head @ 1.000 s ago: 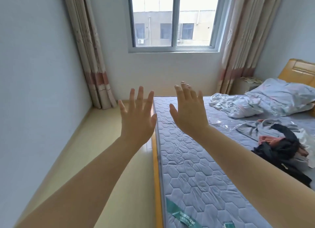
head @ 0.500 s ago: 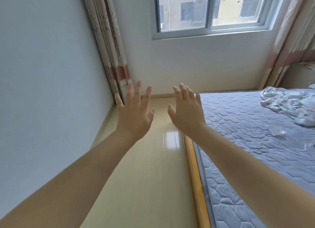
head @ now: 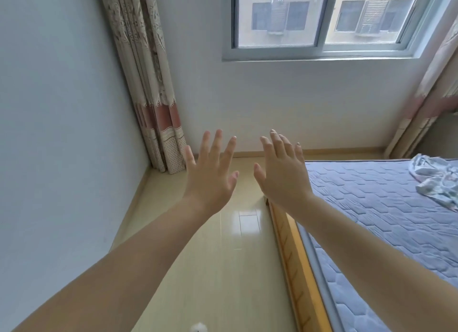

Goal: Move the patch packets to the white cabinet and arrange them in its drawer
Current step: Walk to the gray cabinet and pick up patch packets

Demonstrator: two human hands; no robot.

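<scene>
My left hand (head: 210,173) and my right hand (head: 282,175) are both raised in front of me, backs toward the camera, fingers spread and holding nothing. They hover side by side over the pale floor, a small gap between them. No patch packets and no white cabinet are in view.
A bed with a blue quilted mattress (head: 386,207) and a yellow wooden frame (head: 295,252) fills the right side, crumpled bedding (head: 436,180) at its far end. A pale wall (head: 62,133) stands on the left, a curtain (head: 153,96) in the corner, a window (head: 319,19) ahead. A glossy floor strip (head: 223,257) runs between wall and bed.
The view has swung left, away from the bed toward the wall and floor strip. Both hands stay raised and spread in the same pose.
</scene>
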